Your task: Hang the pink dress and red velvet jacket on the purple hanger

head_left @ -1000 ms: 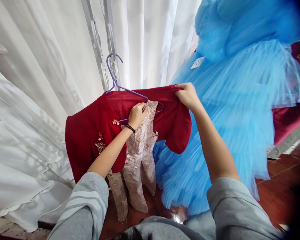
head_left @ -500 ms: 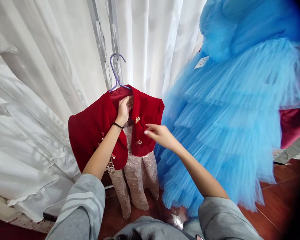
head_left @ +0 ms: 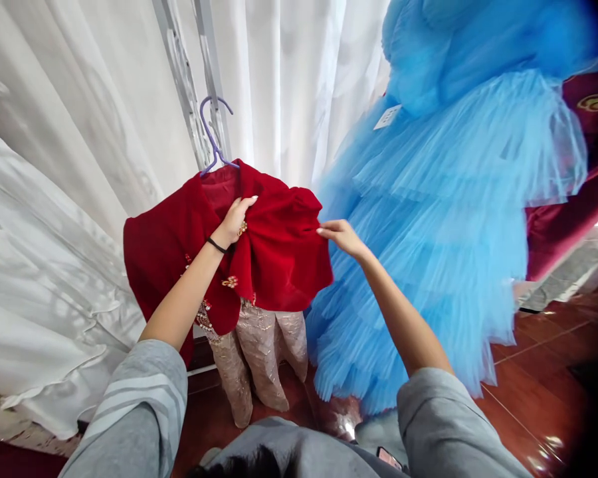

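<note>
A red velvet jacket [head_left: 289, 252] with gold ornaments on its front hangs on a purple hanger [head_left: 212, 133]. My left hand [head_left: 236, 219] grips the jacket's front edge below the collar, its thumb lying over the cloth. With fingertips pinched together, my right hand [head_left: 343, 235] holds the jacket's right side and draws the cloth out sideways. Below the jacket hang pinkish-beige patterned trousers [head_left: 262, 355] with a shiny texture. Part of the jacket front is hidden behind my left forearm.
A grey metal rack post [head_left: 179, 79] carries the hanger. To the right stands a layered blue tulle dress [head_left: 428, 199] with a white tag [head_left: 387, 117]. White drapes [head_left: 279, 73] hang behind, and white fabric [head_left: 34, 279] fills the left. Red-brown tiles [head_left: 538, 372] cover the floor.
My left hand has come out from inside the neckline onto the front edge. My right hand has moved right and taken hold of the jacket's side, spreading the cloth.
</note>
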### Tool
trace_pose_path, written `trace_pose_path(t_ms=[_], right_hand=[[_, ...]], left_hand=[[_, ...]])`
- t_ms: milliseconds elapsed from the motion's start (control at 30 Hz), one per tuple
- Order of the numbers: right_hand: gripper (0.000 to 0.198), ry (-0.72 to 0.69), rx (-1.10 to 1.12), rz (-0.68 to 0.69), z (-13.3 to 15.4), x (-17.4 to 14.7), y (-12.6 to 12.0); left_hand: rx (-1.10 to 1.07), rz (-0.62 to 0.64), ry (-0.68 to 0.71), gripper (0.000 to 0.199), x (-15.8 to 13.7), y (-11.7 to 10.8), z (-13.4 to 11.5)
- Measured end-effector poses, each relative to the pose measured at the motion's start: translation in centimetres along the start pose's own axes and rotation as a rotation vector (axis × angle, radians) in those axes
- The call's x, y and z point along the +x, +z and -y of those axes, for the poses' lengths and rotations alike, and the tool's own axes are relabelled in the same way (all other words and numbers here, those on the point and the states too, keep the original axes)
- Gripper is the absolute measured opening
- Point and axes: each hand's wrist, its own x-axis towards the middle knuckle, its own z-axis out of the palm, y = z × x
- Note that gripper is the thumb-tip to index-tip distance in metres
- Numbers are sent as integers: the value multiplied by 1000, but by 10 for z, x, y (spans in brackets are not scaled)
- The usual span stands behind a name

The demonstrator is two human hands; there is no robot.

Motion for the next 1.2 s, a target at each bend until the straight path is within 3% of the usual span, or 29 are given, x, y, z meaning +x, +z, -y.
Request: trace_pose_path(t_ms=[67,100,133,167,233,267,300,367,400,433,467,533,600,667,700,800,833,867,933,1000,1067,1133,1200], right_hand=[[33,-131,-136,-356,21,-25,-13],[33,-162,-176,-439,27,-39,-13],[35,-162,-189,-412,29,-52,-10],[37,-124,-178,-244,28,-63,-4],[40,33,-122,270,13,-77,7],[42,109,-109,417,2,-78,11],[43,153,-119,415,-11,-75,14],[48,145,-194,73,-37,-59,17],[59,119,-238,-115,-48,-48,19],[77,102,-269,-217,-58,-36,22],[92,101,-272,-209,-65,-26,26],[99,161,-158,34,-72,-11,33],[80,213,31,349,-70,-10,34],[61,198,149,465,-64,-21,24],[55,169,177,402,-62,-30,16],[41,70,192,-73,-71,-57,-1],[36,75,144,-157,-79,-65,-1],[30,106,57,-150,-86,-70,1],[20,201,-182,17,-98,-73,10],[30,238,-370,66,-96,-65,19],[50,127,-428,-130,-74,-47,24],[64,-89,-441,-308,-38,-23,26],[69,-298,-486,-331,2,6,26]], left_hand=[[-65,-68,-37,11,3,-5,0],[-90,-74,-49,12,4,-7,1],[-111,-65,-56,13,5,-8,1],[-128,-50,-59,15,5,-9,1],[-139,-20,-44,17,5,-9,1],[-127,-6,-25,19,4,-9,2],[-105,7,0,20,3,-9,2],[-44,51,45,25,0,-9,3],[-16,73,59,28,-1,-9,3],[7,91,62,30,-1,-9,4],[22,100,57,31,-1,-9,4],[29,91,36,28,0,-9,5],[12,49,26,23,2,-9,3],[-9,6,64,19,3,-10,0],[-14,-8,94,18,2,-11,-3],[53,-16,191,20,-3,-14,-11],[128,0,199,20,-6,-15,-13],[227,25,194,22,-9,-16,-15],[435,85,177,25,-15,-16,-18],[564,120,203,27,-21,-13,-20],[611,96,278,32,-26,-8,-23],[674,49,324,44,-27,-1,-26],[708,18,328,50,-25,5,-30]])
